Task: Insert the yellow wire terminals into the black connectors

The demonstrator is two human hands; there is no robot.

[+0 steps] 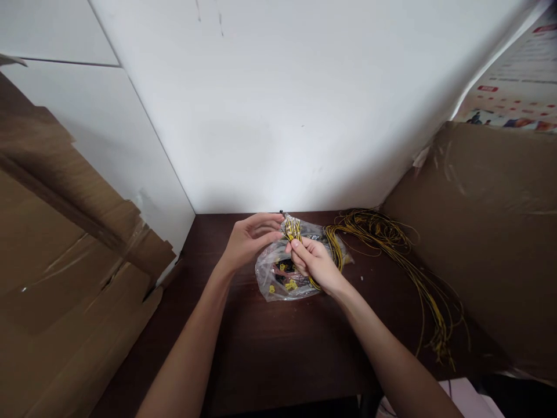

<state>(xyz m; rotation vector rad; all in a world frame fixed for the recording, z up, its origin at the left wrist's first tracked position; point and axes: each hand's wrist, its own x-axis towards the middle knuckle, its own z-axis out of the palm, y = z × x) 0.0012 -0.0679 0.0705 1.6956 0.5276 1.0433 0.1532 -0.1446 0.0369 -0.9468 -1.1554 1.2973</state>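
My right hand (311,260) is closed round a bundle of thin yellow and black wires (292,227), whose ends stick up past the thumb and show pale, shiny tips. Just left of those ends is my left hand (255,239), its fingers apart and curved towards the tips; whether a fingertip touches them I cannot tell. Below both hands a clear plastic bag (266,273) lies on the dark table, with small yellow and black pieces (290,284) in it. The wires' lower part passes behind my right hand.
A long coil of yellow and black wire (374,226) trails to the right across the dark table (278,342). Cardboard stands at the left (65,261) and right (487,244). A white wall (282,116) rises behind. White paper (467,397) lies at the lower right.
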